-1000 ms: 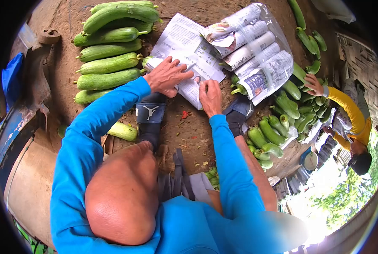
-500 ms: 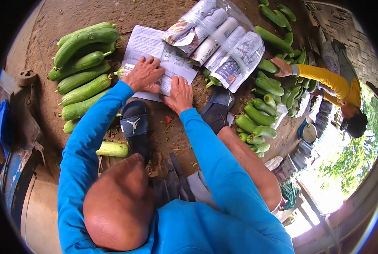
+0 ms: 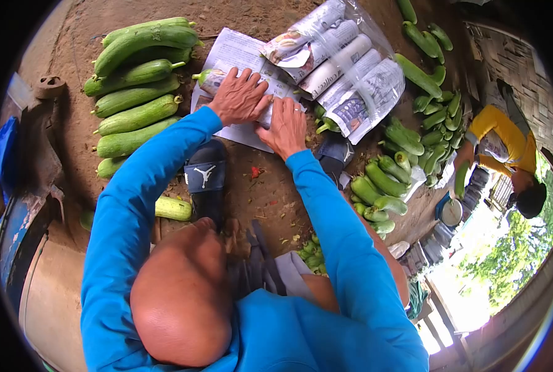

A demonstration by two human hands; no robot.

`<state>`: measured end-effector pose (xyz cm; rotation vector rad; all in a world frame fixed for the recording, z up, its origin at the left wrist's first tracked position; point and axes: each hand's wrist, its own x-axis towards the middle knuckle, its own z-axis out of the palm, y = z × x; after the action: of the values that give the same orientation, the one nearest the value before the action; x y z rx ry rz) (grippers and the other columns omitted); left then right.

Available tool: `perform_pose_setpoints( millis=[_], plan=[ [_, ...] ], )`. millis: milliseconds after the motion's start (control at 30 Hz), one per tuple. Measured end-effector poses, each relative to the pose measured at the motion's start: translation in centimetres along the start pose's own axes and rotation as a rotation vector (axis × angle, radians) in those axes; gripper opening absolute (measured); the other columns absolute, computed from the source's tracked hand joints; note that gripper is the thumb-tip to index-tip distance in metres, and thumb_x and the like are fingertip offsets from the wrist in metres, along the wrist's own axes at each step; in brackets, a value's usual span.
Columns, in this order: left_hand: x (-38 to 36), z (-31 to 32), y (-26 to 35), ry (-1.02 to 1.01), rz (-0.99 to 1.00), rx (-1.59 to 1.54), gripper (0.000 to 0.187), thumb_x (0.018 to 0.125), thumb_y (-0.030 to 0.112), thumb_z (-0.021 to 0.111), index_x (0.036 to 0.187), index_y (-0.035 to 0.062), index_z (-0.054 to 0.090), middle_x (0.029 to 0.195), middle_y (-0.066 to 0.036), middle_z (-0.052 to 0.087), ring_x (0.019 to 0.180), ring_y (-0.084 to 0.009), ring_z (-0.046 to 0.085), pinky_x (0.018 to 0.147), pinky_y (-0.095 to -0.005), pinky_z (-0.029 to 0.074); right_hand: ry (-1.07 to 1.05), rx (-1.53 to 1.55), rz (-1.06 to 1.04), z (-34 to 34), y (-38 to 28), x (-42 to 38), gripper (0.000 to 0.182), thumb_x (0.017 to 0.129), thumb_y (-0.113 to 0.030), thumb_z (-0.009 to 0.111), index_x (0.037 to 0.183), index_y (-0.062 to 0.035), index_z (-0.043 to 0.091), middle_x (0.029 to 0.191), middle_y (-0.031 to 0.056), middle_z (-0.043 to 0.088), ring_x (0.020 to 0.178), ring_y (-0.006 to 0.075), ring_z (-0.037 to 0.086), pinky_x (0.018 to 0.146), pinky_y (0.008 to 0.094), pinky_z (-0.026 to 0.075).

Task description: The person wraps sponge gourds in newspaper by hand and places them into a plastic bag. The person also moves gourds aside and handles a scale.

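Left of the hands, a row of gourds (image 3: pixel 134 93) lies on the dirt floor (image 3: pixel 270 192). Beyond them sits a bag of wrapped bundles (image 3: pixel 345 68). To their right is a gourd heap (image 3: pixel 407 149), with a person in yellow (image 3: pixel 506 139) past it.

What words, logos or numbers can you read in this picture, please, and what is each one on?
"college": seemingly on one newspaper-wrapped roll inside the clear plastic bag; the last letters are unsure.
Jumping-figure logo, no words: on the dark slide sandal.
Newspaper sheet under the left hand and right hand: print too small to read.
Other wrapped rolls: print blurred, unreadable.
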<state>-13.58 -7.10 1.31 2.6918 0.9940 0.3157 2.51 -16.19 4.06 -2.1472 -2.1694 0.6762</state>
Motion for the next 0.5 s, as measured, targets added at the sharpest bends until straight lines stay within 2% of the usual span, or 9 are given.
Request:
perform_pose_setpoints(
  millis=[33,100,167,233,267,367,400,433,500],
  plan=[
    [0.6,0.3,-0.4,0.0,-0.003,0.003,0.033,0.099,0.038,0.053,0.104,0.0071,0.064,0.099,-0.013,0.058,0.096,-0.0289,0.053,0.085,-0.0445,0.037,0.001,0.002,-0.004,-0.2,-0.5,-0.4,0.075,0.066,-0.039,0.085,0.125,-0.0039,0.053,0.118,0.0162,0.054,0.116,0.0372,0.053,0.095,0.052,0.046],
    [1.7,0.5,-0.5,-0.004,-0.023,0.026,0.034,0.099,0.039,0.053,0.104,0.0077,0.064,0.098,-0.013,0.058,0.095,-0.029,0.053,0.083,-0.0446,0.037,0.253,-0.123,-0.051,-0.1,-1.3,-0.9,0.079,0.066,-0.038,0.085,0.129,-0.0035,0.052,0.123,0.0138,0.05,0.121,0.0352,0.047,0.1,0.0541,0.039],
    [2.6,0.0,-0.5,-0.124,-0.067,-0.004,0.032,0.1,0.038,0.053,0.106,0.0077,0.062,0.106,-0.014,0.058,0.102,-0.0304,0.054,0.09,-0.0466,0.039,0.278,-0.136,-0.051,0.7,-0.5,-0.1,0.078,0.067,-0.038,0.086,0.129,-0.0034,0.052,0.123,0.0132,0.049,0.121,0.0345,0.045,0.098,0.0529,0.038],
    [3.2,-0.6,-0.7,0.135,0.173,-0.14,0.031,0.099,0.036,0.054,0.11,0.0074,0.059,0.115,-0.014,0.058,0.112,-0.0323,0.054,0.099,-0.0486,0.039,0.039,-0.171,0.12,1.4,0.6,1.0,0.081,0.067,-0.041,0.086,0.13,-0.0044,0.052,0.123,0.0122,0.049,0.121,0.0338,0.045,0.095,0.0497,0.039],
    [3.0,-1.3,-0.4,0.086,0.163,-0.245,0.03,0.094,0.027,0.061,0.116,0.0079,0.057,0.124,-0.014,0.056,0.12,-0.0336,0.052,0.107,-0.0493,0.037,0.117,-0.117,0.069,1.5,1.2,1.2,0.08,0.066,-0.045,0.087,0.128,-0.0059,0.055,0.118,0.0122,0.052,0.117,0.0339,0.05,0.092,0.0492,0.042],
    [0.7,-3.7,0.2,0.113,0.133,-0.279,0.04,0.084,0.019,0.065,0.122,0.0094,0.057,0.126,-0.014,0.056,0.121,-0.0338,0.052,0.108,-0.0499,0.037,-0.011,-0.078,0.105,0.6,1.6,2.5,0.078,0.064,-0.05,0.087,0.122,-0.0067,0.059,0.116,0.0125,0.055,0.113,0.0345,0.056,0.086,0.051,0.045],
    [-0.5,-4.2,0.1,0.014,0.107,-0.231,0.056,0.075,0.016,0.067,0.13,0.0113,0.055,0.134,-0.013,0.054,0.128,-0.0328,0.05,0.111,-0.0497,0.036,-0.026,-0.022,0.116,0.6,1.7,2.8,0.074,0.068,-0.048,0.086,0.124,-0.0057,0.062,0.118,0.0146,0.063,0.11,0.0358,0.062,0.086,0.0519,0.049],
    [-1.7,-4.6,0.0,0.017,0.1,-0.224,0.056,0.075,0.016,0.067,0.13,0.0113,0.055,0.134,-0.013,0.054,0.128,-0.0328,0.05,0.111,-0.0497,0.036,-0.024,-0.021,0.106,0.8,1.9,3.0,0.074,0.068,-0.048,0.086,0.124,-0.0057,0.062,0.118,0.0146,0.063,0.11,0.0358,0.062,0.086,0.0519,0.049],
    [-3.9,-5.2,-0.3,-0.077,0.082,-0.133,0.067,0.074,0.018,0.068,0.138,0.013,0.051,0.142,-0.012,0.05,0.134,-0.0315,0.046,0.114,-0.0489,0.034,-0.257,0.328,0.178,0.7,2.6,3.5,0.073,0.075,-0.045,0.082,0.131,-0.0045,0.061,0.12,0.0171,0.068,0.108,0.0346,0.066,0.089,0.0483,0.053]
  ],
)
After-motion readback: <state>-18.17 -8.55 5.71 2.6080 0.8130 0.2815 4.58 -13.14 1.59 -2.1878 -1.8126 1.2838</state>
